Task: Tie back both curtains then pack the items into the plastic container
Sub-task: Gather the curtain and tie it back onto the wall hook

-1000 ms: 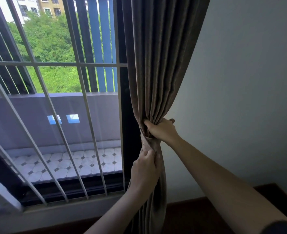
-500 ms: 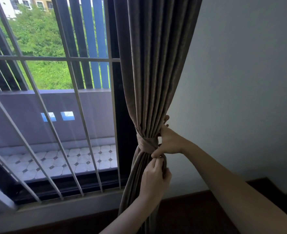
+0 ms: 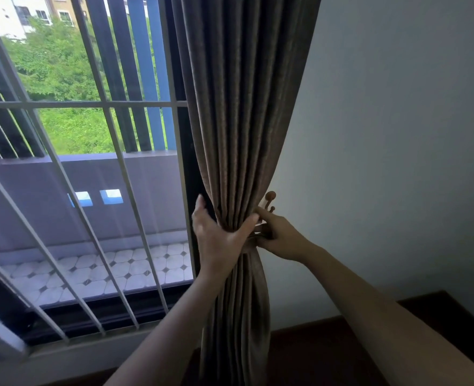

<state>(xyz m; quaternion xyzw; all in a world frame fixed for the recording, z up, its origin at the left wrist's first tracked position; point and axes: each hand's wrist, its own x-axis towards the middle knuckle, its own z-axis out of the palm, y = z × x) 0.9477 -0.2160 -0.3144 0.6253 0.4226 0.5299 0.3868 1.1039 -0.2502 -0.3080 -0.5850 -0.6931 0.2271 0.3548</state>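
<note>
A brown pleated curtain (image 3: 244,112) hangs at the right side of the window, gathered into a tight bunch at mid height. My left hand (image 3: 219,235) wraps around the bunch from the left, thumb across the front. My right hand (image 3: 277,238) is on the right side of the bunch, fingers pinching the tie-back band, which is mostly hidden under both hands. A small wooden hook (image 3: 269,199) sticks out of the wall just above my right hand. No plastic container or other items are in view.
A window with white slanted bars (image 3: 118,168) fills the left; behind it is a tiled balcony (image 3: 104,271) and trees. A plain white wall (image 3: 397,162) is to the right. Dark wooden floor (image 3: 327,358) lies below.
My left hand rose from below the knot and now wraps the gathered curtain at the tie. My right hand stays at the right side by the hook. The view shifted slightly right.
</note>
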